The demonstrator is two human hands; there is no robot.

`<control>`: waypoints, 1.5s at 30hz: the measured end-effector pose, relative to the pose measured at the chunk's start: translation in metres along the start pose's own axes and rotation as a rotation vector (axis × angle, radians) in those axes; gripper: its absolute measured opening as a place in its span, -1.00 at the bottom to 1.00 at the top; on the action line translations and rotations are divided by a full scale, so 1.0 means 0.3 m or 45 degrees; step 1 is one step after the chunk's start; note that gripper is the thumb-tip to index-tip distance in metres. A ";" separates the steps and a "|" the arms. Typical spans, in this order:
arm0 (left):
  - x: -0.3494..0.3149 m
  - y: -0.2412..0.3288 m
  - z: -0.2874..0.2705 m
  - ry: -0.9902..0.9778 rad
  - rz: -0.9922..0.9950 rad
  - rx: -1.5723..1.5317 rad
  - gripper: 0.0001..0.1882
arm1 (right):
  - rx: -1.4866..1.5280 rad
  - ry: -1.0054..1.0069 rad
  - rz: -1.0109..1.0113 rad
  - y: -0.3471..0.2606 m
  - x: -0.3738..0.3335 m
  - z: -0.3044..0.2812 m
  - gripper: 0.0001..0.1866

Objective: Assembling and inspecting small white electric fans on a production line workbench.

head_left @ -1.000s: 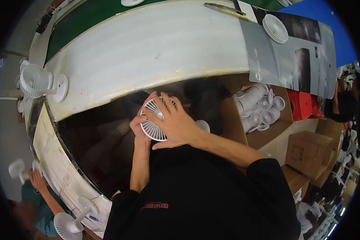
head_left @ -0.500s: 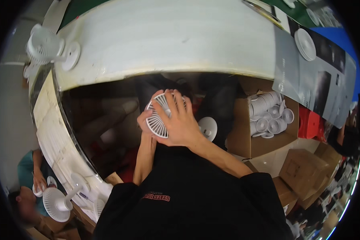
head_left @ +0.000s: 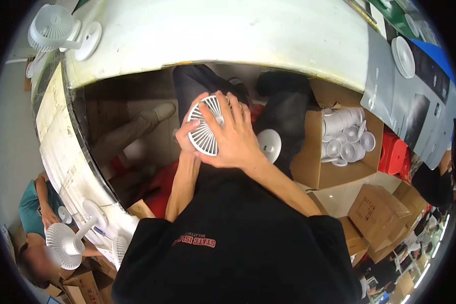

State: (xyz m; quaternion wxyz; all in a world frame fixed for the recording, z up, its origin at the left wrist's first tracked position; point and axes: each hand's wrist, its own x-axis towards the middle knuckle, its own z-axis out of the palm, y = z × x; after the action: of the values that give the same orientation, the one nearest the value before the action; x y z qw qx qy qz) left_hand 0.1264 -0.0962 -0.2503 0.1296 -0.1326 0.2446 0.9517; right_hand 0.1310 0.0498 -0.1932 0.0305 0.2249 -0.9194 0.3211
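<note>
both hands meet just below the near edge of the white worktable (head_left: 228,35), above the person's lap. the right hand (head_left: 235,137) lies over a white fan grille (head_left: 203,133), a round slatted disc with radial ribs; its fingers spread across the disc's right half and top rim, closed on it. the left hand (head_left: 186,138) sits at the grille's left rim, thumb on the ribbed face, the rest of the hand behind the disc and mostly hidden; it too grips the grille. the grille is tilted, ribbed face turned up and to the left, held between the two hands and clear of the table.

just right of the right hand, partly behind it, stands a white round fan base (head_left: 269,145). further right, an open cardboard box (head_left: 314,162) holds many white fan bases piled together. closed cardboard cartons (head_left: 377,213) stand on the floor at the near right. a finished white desk fan (head_left: 58,30) stands on the table's far left corner. a white round disc (head_left: 403,55) lies on the grey sheet at the far right. at the near left, another person in a teal shirt (head_left: 33,207) handles a white fan on a stand (head_left: 68,243).
</note>
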 end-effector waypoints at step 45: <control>0.602 0.912 0.752 -0.086 2.256 2.663 -0.56 | -0.432 0.872 0.283 1.038 0.672 -0.777 -0.63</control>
State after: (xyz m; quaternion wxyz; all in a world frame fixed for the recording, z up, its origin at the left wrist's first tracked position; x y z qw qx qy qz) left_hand -0.1695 -0.1825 0.0013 -0.4720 0.2485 0.8409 0.0913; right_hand -0.2052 0.3270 -0.1478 0.3373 -0.0042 -0.9147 0.2223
